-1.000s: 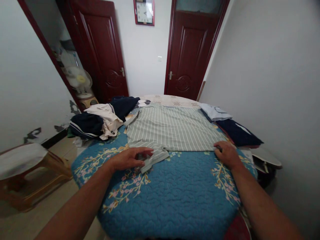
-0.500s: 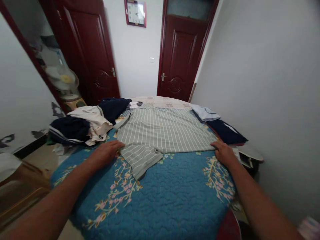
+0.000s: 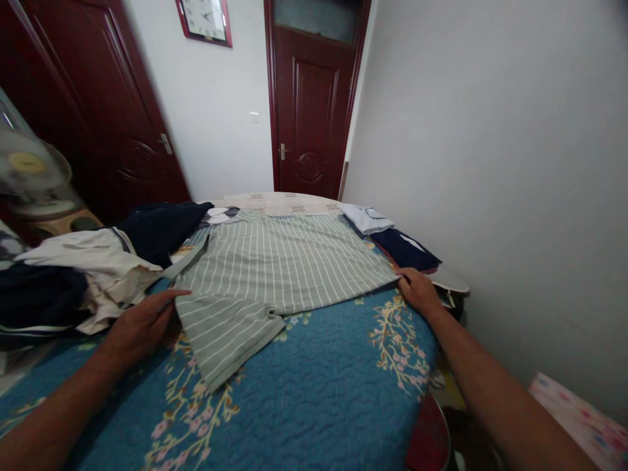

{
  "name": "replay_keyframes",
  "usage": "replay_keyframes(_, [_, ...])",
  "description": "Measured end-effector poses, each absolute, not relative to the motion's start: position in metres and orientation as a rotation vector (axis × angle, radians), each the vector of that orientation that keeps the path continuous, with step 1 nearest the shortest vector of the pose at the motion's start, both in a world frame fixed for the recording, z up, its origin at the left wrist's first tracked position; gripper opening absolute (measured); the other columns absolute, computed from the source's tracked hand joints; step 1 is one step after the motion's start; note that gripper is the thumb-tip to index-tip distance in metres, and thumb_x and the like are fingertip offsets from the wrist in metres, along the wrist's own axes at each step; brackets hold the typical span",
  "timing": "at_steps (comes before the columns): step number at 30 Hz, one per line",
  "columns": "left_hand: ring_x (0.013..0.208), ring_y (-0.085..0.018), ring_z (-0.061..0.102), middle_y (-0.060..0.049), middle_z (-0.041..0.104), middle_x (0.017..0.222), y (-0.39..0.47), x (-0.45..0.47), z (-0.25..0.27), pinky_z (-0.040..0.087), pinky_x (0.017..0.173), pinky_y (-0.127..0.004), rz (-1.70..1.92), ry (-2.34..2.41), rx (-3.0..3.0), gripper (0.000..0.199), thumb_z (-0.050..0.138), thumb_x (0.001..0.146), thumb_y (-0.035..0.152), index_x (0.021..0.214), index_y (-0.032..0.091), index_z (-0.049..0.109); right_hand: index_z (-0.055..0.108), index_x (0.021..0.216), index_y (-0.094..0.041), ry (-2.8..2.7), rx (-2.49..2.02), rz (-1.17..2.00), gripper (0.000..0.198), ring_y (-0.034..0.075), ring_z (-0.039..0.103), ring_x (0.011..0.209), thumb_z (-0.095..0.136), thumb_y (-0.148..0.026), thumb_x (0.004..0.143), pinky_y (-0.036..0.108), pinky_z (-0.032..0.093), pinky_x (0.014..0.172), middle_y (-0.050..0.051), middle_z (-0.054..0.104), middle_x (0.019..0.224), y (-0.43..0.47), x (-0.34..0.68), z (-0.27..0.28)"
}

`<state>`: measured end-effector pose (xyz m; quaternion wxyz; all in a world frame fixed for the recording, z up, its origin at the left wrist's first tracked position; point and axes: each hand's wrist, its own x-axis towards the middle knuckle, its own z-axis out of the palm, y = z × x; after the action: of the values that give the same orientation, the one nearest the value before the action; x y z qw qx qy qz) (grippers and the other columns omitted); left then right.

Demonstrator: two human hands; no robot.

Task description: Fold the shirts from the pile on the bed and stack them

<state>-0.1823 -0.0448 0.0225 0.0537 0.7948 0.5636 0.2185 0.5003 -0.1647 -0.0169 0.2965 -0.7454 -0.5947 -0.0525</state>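
A grey-green shirt with white stripes (image 3: pixel 289 261) lies spread across the table, its near sleeve (image 3: pixel 228 333) fanned out toward me. My left hand (image 3: pixel 147 320) is at the shirt's left edge beside that sleeve, index finger over the cloth and the other fingers curled beneath, seemingly pinching it. At the opposite end, my right hand (image 3: pixel 417 291) grips the near right corner of the shirt between thumb and fingers. The cloth is drawn fairly straight between both hands. The right thumb is partly hidden.
A blue quilted floral cloth (image 3: pixel 314 379) covers the table. Crumpled cream (image 3: pixel 98 261) and navy clothes (image 3: pixel 161 229) lie at left. Folded garments, a pale one (image 3: pixel 367 219) and a navy one (image 3: pixel 407 250), are stacked at right near the wall. A fan (image 3: pixel 34 167) stands far left.
The view has swung right and closer. The shirt's near edge now slants up toward my right hand, and the sleeve is spread wider. Both hands stay at its edges.
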Motion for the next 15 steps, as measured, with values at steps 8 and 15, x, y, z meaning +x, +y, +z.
replay_keyframes(8, [0.102,-0.024,0.074,-0.005,0.079,0.111,-0.054,-0.173,0.033,0.053,0.096,-0.030,0.661,1.693,2.221,0.043,0.035,0.101,0.048,0.117,0.022,0.064,0.081,0.110,-0.021,-1.487,-1.893,0.215,0.039,0.023,0.076,0.086,0.054,-0.035,0.086,0.034,0.059,0.085,0.007,0.083,0.105,-0.173,0.513,-0.004])
replay_keyframes(15, [0.105,-0.029,0.076,0.002,0.081,0.112,-0.063,-0.210,0.023,0.058,0.097,-0.036,0.599,1.688,2.253,0.043,0.042,0.094,0.056,0.120,0.034,0.067,0.082,0.098,-0.023,-1.677,-1.875,0.167,0.032,0.026,0.075,0.101,0.056,-0.034,0.083,0.037,0.057,0.096,0.008,0.082,0.106,-0.204,0.515,0.007])
